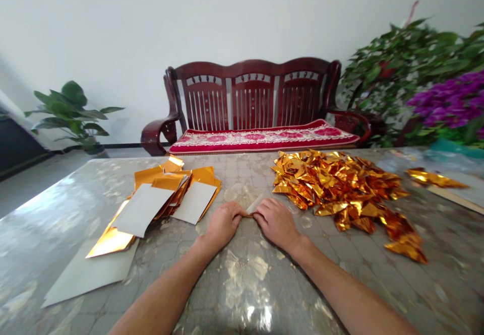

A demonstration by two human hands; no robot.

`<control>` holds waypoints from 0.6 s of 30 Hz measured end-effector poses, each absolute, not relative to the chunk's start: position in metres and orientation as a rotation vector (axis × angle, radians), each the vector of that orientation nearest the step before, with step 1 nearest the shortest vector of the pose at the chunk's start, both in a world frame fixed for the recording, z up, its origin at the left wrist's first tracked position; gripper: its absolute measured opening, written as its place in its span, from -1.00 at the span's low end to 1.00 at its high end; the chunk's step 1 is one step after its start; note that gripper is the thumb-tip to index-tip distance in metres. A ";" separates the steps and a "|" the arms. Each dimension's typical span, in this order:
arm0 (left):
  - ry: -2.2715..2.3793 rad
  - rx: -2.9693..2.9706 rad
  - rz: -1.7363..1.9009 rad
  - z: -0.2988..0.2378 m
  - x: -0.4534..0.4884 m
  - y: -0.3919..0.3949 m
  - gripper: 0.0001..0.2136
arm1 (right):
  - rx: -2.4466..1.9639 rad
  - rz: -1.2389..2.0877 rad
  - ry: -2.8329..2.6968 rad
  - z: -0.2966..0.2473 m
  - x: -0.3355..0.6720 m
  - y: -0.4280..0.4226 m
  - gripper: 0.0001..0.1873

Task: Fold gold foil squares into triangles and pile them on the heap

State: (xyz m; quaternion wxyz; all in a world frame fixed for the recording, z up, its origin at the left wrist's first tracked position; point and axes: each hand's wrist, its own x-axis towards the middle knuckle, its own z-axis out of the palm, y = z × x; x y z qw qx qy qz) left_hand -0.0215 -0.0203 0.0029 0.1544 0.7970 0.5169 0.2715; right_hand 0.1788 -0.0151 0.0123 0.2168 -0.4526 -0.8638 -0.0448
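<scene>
My left hand [224,223] and my right hand [277,221] meet at the middle of the table, both pinched on one small folded sheet of gold foil paper [254,206] that pokes out between the fingers. A loose stack of flat gold sheets [168,190], some white side up, lies just left of my left hand. A heap of folded gold pieces [340,184] lies to the right of my right hand.
The marble-patterned table [245,284] reaches to the frame's bottom. A large white sheet [88,272] lies at the near left. More gold pieces [434,178] sit at the far right. Behind stand a dark wooden bench [253,103] and potted plants [416,73].
</scene>
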 end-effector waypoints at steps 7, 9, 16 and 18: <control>1.496 2.273 0.779 0.006 -0.021 -0.022 -0.75 | -1.246 0.003 -2.353 0.008 0.180 -0.011 -0.82; 1.495 2.284 0.786 0.006 -0.020 -0.023 -0.81 | -1.247 0.009 -2.352 0.007 0.181 -0.011 -0.83; 1.575 2.376 0.714 0.010 -0.012 -0.025 -0.87 | -1.211 -0.019 -2.370 0.009 0.180 -0.013 -0.89; 1.585 2.403 0.713 0.012 -0.011 -0.026 -0.85 | -1.175 -0.030 -2.388 0.010 0.179 -0.015 -0.93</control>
